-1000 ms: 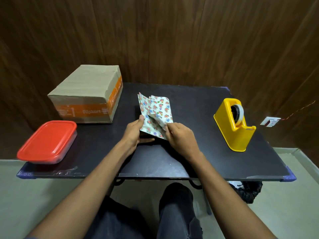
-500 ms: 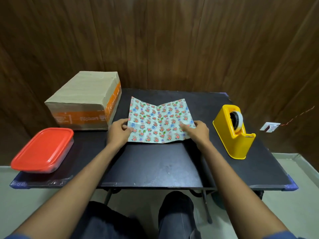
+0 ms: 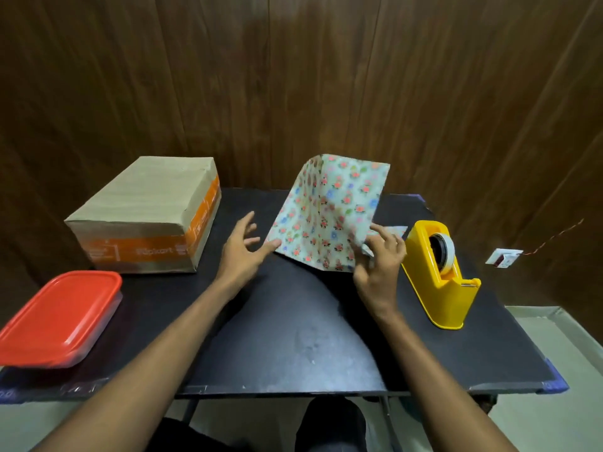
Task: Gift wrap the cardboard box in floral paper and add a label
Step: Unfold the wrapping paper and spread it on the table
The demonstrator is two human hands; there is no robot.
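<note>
Right hand [image 3: 380, 256] is pinching the floral paper [image 3: 329, 213], now lifted off the table [image 3: 293, 337] and swung upright, while the released left hand [image 3: 243, 252] hovers beside it, the cardboard box [image 3: 143, 216] left unwrapped.

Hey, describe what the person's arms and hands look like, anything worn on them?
Both forearms are bare up to the frame's bottom edge, with no sleeves in view. The left hand and right hand wear no gloves; no watch, bracelet or ring shows. Dark trousers show at the knees below the table.
</note>
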